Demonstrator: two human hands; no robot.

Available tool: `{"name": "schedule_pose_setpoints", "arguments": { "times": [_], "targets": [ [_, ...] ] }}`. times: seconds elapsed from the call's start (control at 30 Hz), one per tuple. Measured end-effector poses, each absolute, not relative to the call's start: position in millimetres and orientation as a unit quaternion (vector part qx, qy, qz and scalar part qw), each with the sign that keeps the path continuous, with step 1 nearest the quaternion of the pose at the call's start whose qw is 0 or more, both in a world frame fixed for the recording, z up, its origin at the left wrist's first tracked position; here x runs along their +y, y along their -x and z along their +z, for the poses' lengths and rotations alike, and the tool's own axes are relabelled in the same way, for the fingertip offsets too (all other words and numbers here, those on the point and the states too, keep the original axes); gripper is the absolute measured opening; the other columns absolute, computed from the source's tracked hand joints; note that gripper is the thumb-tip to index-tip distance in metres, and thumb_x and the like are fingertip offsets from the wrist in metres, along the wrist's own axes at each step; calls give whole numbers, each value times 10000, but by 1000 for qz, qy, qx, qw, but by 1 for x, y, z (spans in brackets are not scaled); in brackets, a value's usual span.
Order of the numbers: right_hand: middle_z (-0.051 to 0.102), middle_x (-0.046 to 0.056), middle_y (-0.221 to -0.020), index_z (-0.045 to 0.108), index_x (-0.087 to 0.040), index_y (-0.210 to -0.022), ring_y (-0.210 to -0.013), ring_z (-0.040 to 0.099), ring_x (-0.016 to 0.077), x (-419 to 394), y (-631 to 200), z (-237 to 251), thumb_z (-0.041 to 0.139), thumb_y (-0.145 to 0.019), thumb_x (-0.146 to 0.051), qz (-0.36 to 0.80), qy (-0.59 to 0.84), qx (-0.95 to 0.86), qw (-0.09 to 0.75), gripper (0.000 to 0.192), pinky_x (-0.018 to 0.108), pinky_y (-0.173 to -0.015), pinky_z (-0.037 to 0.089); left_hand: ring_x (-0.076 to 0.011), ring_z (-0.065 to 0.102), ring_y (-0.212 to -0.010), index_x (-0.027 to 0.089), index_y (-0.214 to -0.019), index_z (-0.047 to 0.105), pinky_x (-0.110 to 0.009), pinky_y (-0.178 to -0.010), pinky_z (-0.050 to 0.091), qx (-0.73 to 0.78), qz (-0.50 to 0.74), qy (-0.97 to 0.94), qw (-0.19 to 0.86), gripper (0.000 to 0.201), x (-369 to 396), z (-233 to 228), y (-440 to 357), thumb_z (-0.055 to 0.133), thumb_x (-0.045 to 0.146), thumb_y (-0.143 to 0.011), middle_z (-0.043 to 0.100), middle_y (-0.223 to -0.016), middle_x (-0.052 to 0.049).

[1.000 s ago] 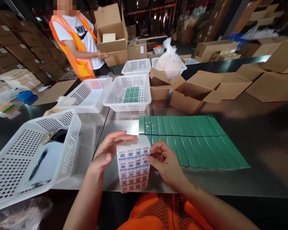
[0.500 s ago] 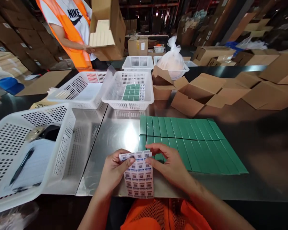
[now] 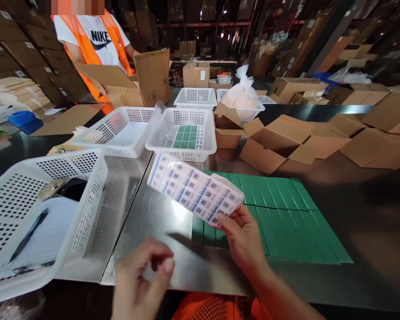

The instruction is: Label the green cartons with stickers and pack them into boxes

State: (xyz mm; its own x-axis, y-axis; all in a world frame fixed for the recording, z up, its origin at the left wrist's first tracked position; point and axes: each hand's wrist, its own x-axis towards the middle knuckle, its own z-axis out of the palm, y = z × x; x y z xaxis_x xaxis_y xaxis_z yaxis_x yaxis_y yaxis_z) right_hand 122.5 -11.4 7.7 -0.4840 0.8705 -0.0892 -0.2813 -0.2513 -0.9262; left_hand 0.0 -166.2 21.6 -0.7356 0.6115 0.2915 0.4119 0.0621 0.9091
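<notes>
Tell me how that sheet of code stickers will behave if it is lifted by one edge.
Probably floppy: the sticker sheet is held only at its near end by the right hand, and it bows along its length. Likely very light, since a few fingertips carry it. It may flutter or curl when moved; it looks blurred in the picture. The left hand is off it.

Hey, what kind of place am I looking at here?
Most likely a warehouse packing station. Stacked cardboard cartons line the back, open boxes and white baskets crowd a steel table, and the right hand holds a code-label sheet.
</notes>
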Motion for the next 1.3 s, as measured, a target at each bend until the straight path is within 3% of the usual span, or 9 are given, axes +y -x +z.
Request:
{"name": "schedule_pose_setpoints", "arguments": {
  "times": [0.1,0.23,0.37,0.57,0.7,0.77,0.9,1.13,1.3],
  "targets": [
    [730,67,-1006,615,-240,-1047,-891,701,243,-44,-114,-14,860,-665,-400,785,286,-422,352,481,384,-722,601,-207,665,-690,193,-870,735,-279,-620,531,668,629,-277,285,400,-155,12,-7,669,579,-788,732,-755,-51],
    [696,79,-1101,542,-279,-1116,-943,687,249,-58,-122,-19,843,-697,-418,769,256,-500,305,534,455,-833,572,-242,709,-803,191,-936,746,-323,-729,567,618,719,-142,285,356,-146,4,17,748,500,-760,777,-890,-77],
    [607,86,-1275,538,-299,-1165,-1194,573,248,-22,-134,10,804,-758,-390,657,260,-602,372,495,473,-1043,455,-250,705,-776,200,-921,793,-313,-713,560,655,593,-327,336,242,-167,16,32,732,402,-803,774,-850,-88],
    [673,-2,-775,651,-245,-915,-717,668,159,1,-119,35,852,-680,-325,732,215,-539,357,320,296,-653,580,-253,714,-782,251,-1023,780,-320,-685,582,638,494,-369,461,265,-180,36,23,677,419,-846,771,-920,-91],
    [692,-7,-720,722,-231,-810,-679,677,156,-11,-111,27,857,-660,-283,733,221,-533,361,208,294,-640,585,-244,712,-889,233,-975,773,-294,-780,578,675,584,-331,306,277,-171,27,24,805,355,-728,768,-982,-86],
    [708,-1,-729,752,-236,-803,-685,685,163,-16,-111,24,851,-670,-276,734,220,-535,355,171,300,-641,591,-212,711,-801,209,-873,776,-266,-726,580,663,623,-327,257,198,-167,19,24,809,338,-726,770,-877,-72],
    [719,0,-752,782,-251,-826,-690,689,162,-18,-115,20,872,-638,-274,759,212,-514,339,210,295,-635,593,-165,674,-619,193,-765,753,-230,-589,567,654,664,-288,219,147,-161,10,18,799,330,-743,741,-694,-27],
    [682,-23,-682,762,-247,-772,-639,646,132,-18,-119,16,933,-499,-280,786,248,-454,339,324,264,-624,573,-128,647,-596,210,-748,739,-189,-582,551,669,666,-276,180,114,-159,10,5,809,299,-735,722,-676,9],
    [680,-9,-653,753,-232,-734,-620,643,146,-21,-118,15,896,-559,-321,769,268,-458,356,243,281,-603,568,-120,642,-595,211,-736,733,-178,-586,549,674,665,-274,168,108,-158,9,0,806,291,-740,718,-675,15]
  ]
}}
